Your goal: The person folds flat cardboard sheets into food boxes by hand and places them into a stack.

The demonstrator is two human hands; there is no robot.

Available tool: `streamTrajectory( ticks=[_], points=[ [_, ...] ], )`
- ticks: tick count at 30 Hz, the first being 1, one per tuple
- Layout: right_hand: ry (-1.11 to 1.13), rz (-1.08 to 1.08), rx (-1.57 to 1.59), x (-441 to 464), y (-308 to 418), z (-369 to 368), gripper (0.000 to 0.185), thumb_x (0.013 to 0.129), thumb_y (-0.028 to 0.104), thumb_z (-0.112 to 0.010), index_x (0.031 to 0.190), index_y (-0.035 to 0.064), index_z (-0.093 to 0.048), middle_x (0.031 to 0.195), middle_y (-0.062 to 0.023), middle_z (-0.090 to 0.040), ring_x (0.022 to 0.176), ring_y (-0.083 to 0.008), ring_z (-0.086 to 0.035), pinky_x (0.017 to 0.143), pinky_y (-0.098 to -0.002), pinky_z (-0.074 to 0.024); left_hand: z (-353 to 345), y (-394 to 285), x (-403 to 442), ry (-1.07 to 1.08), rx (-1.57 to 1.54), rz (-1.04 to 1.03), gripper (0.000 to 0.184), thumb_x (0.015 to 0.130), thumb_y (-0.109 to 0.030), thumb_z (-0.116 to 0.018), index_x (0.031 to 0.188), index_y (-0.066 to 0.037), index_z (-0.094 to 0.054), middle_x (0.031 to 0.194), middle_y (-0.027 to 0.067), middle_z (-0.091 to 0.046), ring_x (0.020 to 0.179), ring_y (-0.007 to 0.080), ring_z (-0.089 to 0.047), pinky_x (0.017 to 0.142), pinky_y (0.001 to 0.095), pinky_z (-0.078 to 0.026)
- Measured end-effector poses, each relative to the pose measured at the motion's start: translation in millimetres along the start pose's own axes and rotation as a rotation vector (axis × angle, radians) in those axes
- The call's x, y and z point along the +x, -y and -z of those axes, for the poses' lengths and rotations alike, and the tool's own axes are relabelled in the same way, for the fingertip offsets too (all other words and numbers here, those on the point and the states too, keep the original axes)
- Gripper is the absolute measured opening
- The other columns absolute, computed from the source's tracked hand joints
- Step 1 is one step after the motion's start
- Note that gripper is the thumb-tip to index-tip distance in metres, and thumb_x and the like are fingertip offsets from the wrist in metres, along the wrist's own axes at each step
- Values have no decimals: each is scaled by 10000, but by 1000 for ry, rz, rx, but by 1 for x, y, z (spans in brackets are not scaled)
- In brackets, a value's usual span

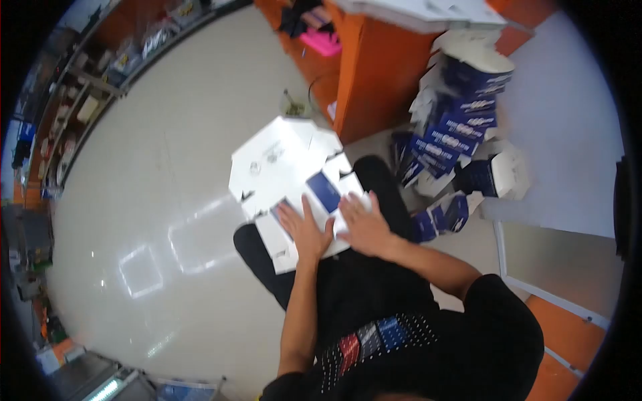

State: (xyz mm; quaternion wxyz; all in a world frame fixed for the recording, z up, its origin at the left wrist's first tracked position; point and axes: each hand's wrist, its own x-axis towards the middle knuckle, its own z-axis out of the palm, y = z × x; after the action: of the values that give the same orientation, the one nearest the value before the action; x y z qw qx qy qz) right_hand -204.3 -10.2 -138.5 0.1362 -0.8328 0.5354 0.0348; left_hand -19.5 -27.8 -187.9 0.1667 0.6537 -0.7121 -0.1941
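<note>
A flat cardboard blank [287,157] lies across the seated person's black-clad thighs [381,180], its white face mostly up, with slots and notches cut along its edges and a dark blue panel [324,192] showing near the right hand [364,224]. That hand and the left hand [307,230] rest palm-down on the nearer part, fingers outstretched, neither grasping anything. The step in hand looks like flattening or pressing flaps before a fold; a next fold would call for one palm steadying the sheet and fingertips getting under a flap's edge. Beyond the right knee, blue-and-white printed cartons [448,137] lean in an untidy heap beside an orange cabinet [381,73]. Pale, glossy floor [167,127] spreads to the left, towards crowded shelves [83,110].
</note>
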Motion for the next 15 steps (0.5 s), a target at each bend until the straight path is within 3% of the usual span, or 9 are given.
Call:
streamTrajectory(
  ticks=[3,6,7,8,9,10,13,15],
  points=[
    [8,-12,-21,0,-3,-7,769,976,505,-532,1510,-33,-399,1588,-188,-385,1521,-327,-264,1152,-706,-187,-21,-11,4,-71,-223,-93,823,896,-382,-717,1503,55,-373,1548,433,-230,1466,589,-167,1198,626,-143],
    [23,-27,137,-2,-8,-10,721,968,450,-572,1519,19,-400,1601,-158,-364,1535,-309,-229,1128,-724,-201,-35,-19,21,-308,-361,-49,673,880,-318,-753,1344,107,-514,1354,315,-525,1276,481,-457,1125,558,-309],
    [18,-13,135,-3,-11,-9,725,951,424,-612,1524,38,-394,1605,-152,-355,1534,-305,-232,1114,-729,-210,-39,-20,29,-332,-365,59,626,868,-274,-771,1319,90,-534,1283,280,-570,1244,426,-479,1062,517,-374],
    [-5,-38,183,-3,-13,-4,717,948,412,-622,1521,44,-399,1610,-152,-345,1543,-308,-203,1111,-722,-211,-23,-33,39,-286,-504,214,572,871,-213,-762,1309,79,-537,1177,244,-635,1076,343,-603,907,427,-494],
    [-20,-56,244,-4,-12,1,709,945,399,-633,1518,49,-404,1615,-152,-334,1551,-311,-174,1108,-715,-211,-1,-52,48,-258,-718,334,521,872,-143,-745,1302,79,-552,1043,211,-689,859,265,-678,717,338,-539],
    [-102,-111,297,-5,-12,0,707,932,386,-649,1510,55,-412,1607,-153,-345,1544,-321,-187,1098,-708,-220,-8,-47,55,-271,-765,264,471,865,-101,-748,1253,102,-577,931,190,-707,729,239,-690,635,325,-539],
    [-304,-263,475,-8,-11,12,738,868,315,-738,1480,44,-427,1514,-181,-425,1483,-362,-276,1095,-610,-297,-13,-45,64,-247,-719,313,415,868,-76,-752,1195,125,-594,925,182,-709,809,233,-705,666,337,-545],
    [-399,-349,722,-14,-16,18,744,860,255,-752,1480,31,-407,1476,-202,-440,1430,-376,-357,1085,-583,-336,0,-52,65,-200,-1022,418,283,908,-16,-706,1144,109,-614,951,155,-706,821,195,-690,694,307,-545]
  ],
)
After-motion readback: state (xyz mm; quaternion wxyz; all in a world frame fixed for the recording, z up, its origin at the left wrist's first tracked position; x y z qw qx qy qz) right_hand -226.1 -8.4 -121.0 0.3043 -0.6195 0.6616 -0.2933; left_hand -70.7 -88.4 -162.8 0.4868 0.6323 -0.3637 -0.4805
